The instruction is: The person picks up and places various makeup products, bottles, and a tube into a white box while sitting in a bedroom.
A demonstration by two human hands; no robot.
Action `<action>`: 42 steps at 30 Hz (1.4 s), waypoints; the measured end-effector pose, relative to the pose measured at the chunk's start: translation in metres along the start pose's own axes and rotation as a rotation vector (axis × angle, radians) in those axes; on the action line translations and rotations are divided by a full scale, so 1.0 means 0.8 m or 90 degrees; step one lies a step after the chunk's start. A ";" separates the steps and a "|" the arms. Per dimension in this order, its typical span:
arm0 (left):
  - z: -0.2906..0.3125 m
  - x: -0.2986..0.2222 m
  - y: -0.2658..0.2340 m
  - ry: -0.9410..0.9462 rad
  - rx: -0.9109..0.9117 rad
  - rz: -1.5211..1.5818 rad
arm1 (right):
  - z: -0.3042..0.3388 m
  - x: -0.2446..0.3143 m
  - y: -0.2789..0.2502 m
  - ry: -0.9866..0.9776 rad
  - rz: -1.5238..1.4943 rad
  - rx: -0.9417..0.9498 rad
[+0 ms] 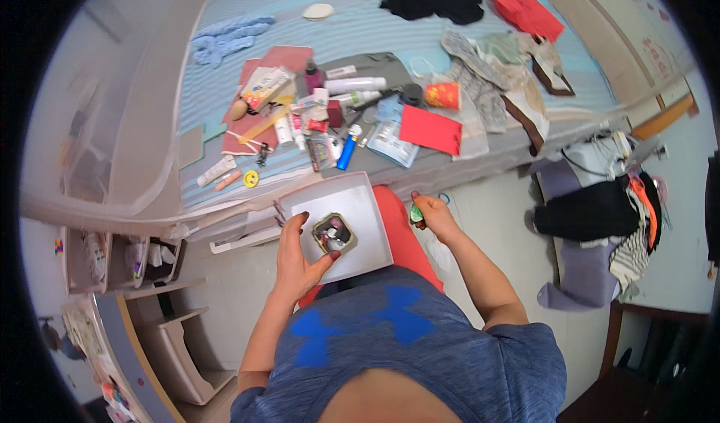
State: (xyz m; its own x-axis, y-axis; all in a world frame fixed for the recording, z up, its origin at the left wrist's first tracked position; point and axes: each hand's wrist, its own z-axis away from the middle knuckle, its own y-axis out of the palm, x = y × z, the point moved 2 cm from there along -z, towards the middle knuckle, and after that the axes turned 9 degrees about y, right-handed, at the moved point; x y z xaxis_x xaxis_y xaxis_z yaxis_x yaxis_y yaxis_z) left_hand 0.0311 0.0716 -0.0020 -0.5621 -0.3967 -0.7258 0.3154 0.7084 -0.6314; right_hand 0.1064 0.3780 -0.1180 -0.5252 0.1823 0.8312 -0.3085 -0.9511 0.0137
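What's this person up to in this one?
A person beside a cluttered bed has a white box in front of them, with a small tin of odds and ends inside. The left hand spreads its fingers and thumb around the tin; contact is unclear. Off to the side, the right hand holds something small and green.

Left hand [294, 264]: fingers [291, 234] extended forward, thumb [322, 264] spread to the right of the fingertips, leaving a clear gap between. The left wrist [282, 294] lies behind the fingers; the left forearm [264, 333] trails rearward from it. Right hand [436, 217]: well right of the left fingers, digits curled inward in a pinch. The right forearm [481, 273] slants rearward and outward from the curled fingers, elbow bent.
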 end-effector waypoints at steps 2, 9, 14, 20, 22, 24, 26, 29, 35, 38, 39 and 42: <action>0.000 0.004 0.016 0.020 0.048 -0.052 | 0.009 -0.032 -0.032 0.125 -0.003 -0.060; -0.003 0.000 0.041 -0.034 0.062 -0.084 | 0.044 -0.246 -0.157 0.445 -0.210 -0.322; -0.003 0.006 0.040 -0.054 0.073 -0.083 | 0.016 -0.174 -0.144 0.331 -0.313 -0.314; -0.010 -0.007 0.040 -0.047 0.062 -0.089 | -0.050 0.067 -0.140 -0.075 -0.172 -0.238; -0.009 -0.006 0.043 -0.075 0.058 -0.068 | -0.082 0.118 -0.138 -0.180 -0.078 -0.286; -0.009 -0.005 0.046 -0.086 0.062 -0.043 | -0.120 0.150 -0.137 -0.223 -0.012 -0.314; -0.012 -0.003 0.049 -0.064 0.059 -0.056 | -0.162 0.156 -0.140 -0.224 0.077 -0.347; -0.015 -0.003 0.044 -0.071 0.073 -0.047 | -0.188 0.162 -0.143 -0.372 0.366 -0.511; -0.011 0.009 0.003 -0.117 0.172 0.163 | -0.051 0.227 -0.057 -0.632 0.518 -0.432; -0.030 0.014 -0.019 -0.085 0.101 0.180 | 0.007 0.237 -0.009 -0.747 0.596 -0.308; -0.047 0.002 -0.026 -0.063 0.081 0.167 | 0.020 0.237 0.002 -0.749 0.597 -0.295; -0.083 -0.023 -0.041 0.023 0.073 0.158 | 0.051 0.235 0.046 -0.808 0.670 -0.136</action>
State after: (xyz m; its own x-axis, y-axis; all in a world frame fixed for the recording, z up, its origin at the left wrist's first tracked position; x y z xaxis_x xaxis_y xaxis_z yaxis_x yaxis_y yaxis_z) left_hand -0.0200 0.0948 0.0498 -0.4829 -0.1968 -0.8533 0.5302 0.7098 -0.4638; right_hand 0.0290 0.3671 0.0616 0.3432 -0.8822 0.3224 -0.4134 -0.4501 -0.7915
